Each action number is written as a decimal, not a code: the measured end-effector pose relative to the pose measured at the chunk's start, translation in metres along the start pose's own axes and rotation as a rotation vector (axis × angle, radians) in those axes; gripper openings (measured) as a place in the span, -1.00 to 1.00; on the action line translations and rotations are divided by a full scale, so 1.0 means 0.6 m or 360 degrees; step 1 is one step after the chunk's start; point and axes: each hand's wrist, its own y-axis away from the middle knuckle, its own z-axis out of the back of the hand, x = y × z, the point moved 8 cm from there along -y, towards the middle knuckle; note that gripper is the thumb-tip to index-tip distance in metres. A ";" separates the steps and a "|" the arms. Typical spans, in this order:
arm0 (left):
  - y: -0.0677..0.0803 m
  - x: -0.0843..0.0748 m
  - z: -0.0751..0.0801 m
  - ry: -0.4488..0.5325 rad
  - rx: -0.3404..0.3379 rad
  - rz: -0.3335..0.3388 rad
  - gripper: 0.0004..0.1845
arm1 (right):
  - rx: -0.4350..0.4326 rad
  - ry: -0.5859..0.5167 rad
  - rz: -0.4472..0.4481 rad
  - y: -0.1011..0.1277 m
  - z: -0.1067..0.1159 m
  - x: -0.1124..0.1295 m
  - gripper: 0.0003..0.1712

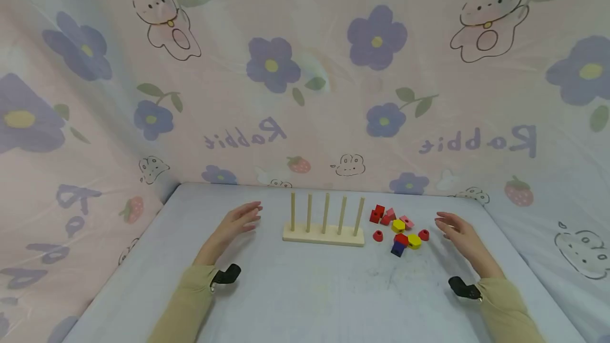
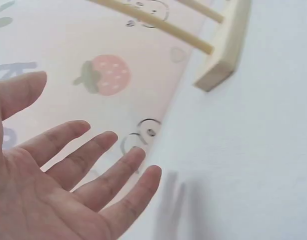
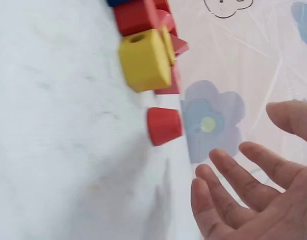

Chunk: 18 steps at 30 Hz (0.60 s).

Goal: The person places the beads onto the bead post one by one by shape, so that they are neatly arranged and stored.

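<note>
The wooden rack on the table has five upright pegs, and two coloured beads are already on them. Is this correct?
Not quite. The pale wooden rack has five upright pegs, but all are bare in the head view. The coloured wooden beads lie loose on the pale blue table right of the rack.

pegboard (image 2: 224,50) — cut off at top edge | blue block (image 3: 124,2) — mostly cropped

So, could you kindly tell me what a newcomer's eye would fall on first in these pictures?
Probably the pale wooden rack of five bare upright pegs at the middle of the light blue table, and the small heap of red, yellow, pink and blue wooden beads just to its right. The open left hand and open right hand flank them, holding nothing, before a pink cloth backdrop printed with rabbits and purple flowers.
</note>
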 end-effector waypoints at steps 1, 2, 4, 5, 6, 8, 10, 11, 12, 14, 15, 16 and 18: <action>0.000 0.009 -0.009 -0.0017 0.0024 0.0032 -0.41 | 0.0010 -0.0026 -0.0024 0.002 -0.005 -0.007 -0.31; 0.000 0.019 -0.016 -0.0046 0.0042 0.0062 -0.40 | 0.0035 -0.0073 -0.0036 0.004 -0.011 -0.011 -0.30; -0.001 0.034 -0.030 -0.0101 0.0087 0.0080 -0.39 | 0.0071 -0.0128 -0.0070 0.007 -0.021 -0.019 -0.29; -0.003 0.039 -0.037 -0.0132 0.0114 0.0073 -0.38 | 0.0099 -0.0144 -0.0064 0.008 -0.026 -0.020 -0.29; -0.004 0.043 -0.042 -0.0145 0.0130 0.0071 -0.37 | 0.0099 -0.0156 -0.0068 0.009 -0.029 -0.023 -0.30; -0.009 0.047 -0.051 -0.0146 0.0160 0.0056 -0.34 | 0.0099 -0.0143 -0.0069 0.009 -0.033 -0.027 -0.32; -0.015 0.046 -0.061 -0.0129 0.0193 0.0025 -0.31 | 0.0088 -0.0104 -0.0040 0.008 -0.036 -0.027 -0.37; -0.018 0.046 -0.065 -0.0114 0.0210 0.0018 -0.30 | 0.0086 -0.0086 -0.0023 0.008 -0.038 -0.026 -0.38; -0.022 0.046 -0.070 -0.0091 0.0226 0.0019 -0.29 | 0.0086 -0.0072 -0.0004 0.007 -0.039 -0.025 -0.40; -0.026 0.046 -0.080 -0.0066 0.0273 0.0002 -0.27 | 0.0088 -0.0050 0.0024 0.005 -0.044 -0.023 -0.41; -0.028 0.046 -0.085 -0.0056 0.0294 -0.0007 -0.26 | 0.0093 -0.0042 0.0037 0.005 -0.047 -0.023 -0.42; -0.029 0.046 -0.089 -0.0048 0.0313 -0.0018 -0.25 | 0.0105 -0.0037 0.0041 0.004 -0.051 -0.022 -0.42; -0.031 0.047 -0.097 -0.0067 0.0332 -0.0040 -0.25 | 0.0122 -0.0043 0.0049 0.004 -0.057 -0.023 -0.43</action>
